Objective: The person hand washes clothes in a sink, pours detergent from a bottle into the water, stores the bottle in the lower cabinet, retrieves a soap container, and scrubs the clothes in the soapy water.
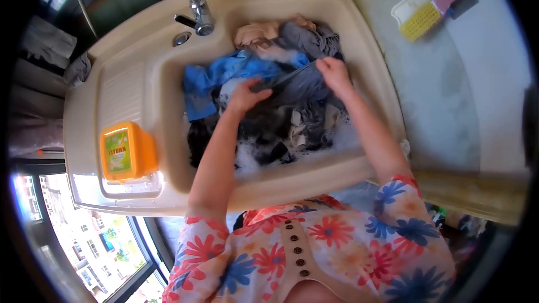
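Note:
In the sink basin [174, 112], my right hand [336, 75] is closed on the upper edge of a wet dark grey garment [300, 87]. Its cloth stretches from there toward my left hand [249, 96], whose thumb and fingers are apart over the laundry beside suds. Behind my hands lies a blue garment [241, 66]. Farther back are a beige cloth [256, 34] and a grey cloth [309, 39]. Black clothes [261, 123] lie below my hands in soapy water, with a small cream-coloured piece [297, 129] among them.
A chrome faucet [197, 14] rises behind the basin. An orange tub [126, 151] stands on the ribbed drainboard [120, 92] to the left. On the right-hand ledge hangs or lies a yellow-bristled brush [424, 19] with a pink handle. A window is at lower left.

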Action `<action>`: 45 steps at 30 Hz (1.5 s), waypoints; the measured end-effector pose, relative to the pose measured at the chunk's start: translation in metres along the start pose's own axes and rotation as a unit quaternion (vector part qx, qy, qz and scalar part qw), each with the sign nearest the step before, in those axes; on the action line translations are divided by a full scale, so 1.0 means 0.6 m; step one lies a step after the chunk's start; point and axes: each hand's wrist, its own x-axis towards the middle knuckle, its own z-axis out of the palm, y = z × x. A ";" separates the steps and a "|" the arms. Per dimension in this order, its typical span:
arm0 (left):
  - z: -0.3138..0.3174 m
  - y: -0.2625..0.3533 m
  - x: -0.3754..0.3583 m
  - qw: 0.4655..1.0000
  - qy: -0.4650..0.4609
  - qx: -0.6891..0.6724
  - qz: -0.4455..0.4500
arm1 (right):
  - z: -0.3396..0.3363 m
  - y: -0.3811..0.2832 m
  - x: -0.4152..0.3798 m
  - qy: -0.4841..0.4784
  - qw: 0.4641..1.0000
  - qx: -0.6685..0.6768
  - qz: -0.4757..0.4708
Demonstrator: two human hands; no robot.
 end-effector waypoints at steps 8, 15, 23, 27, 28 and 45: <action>-0.066 0.035 0.022 0.983 0.107 -0.020 0.147 | -0.097 -0.087 -0.008 0.005 0.961 0.277 0.001; -0.169 0.083 -0.020 0.895 0.132 -0.420 0.074 | -0.144 -0.072 -0.033 0.048 0.898 0.430 0.085; -0.196 -0.068 -0.014 0.889 0.140 -0.420 -0.119 | -0.126 0.024 -0.062 -0.157 0.976 -0.018 0.152; -0.174 -0.011 -0.070 0.948 0.084 -0.299 -0.069 | -0.049 -0.024 -0.052 -0.240 0.952 -0.180 -0.056; -0.171 0.010 -0.082 0.962 0.072 -0.257 -0.048 | -0.027 -0.060 -0.049 -0.219 0.966 -0.103 -0.089; -0.221 0.086 -0.116 0.884 0.099 -0.444 0.108 | -0.112 -0.162 0.011 -0.145 0.889 0.433 0.041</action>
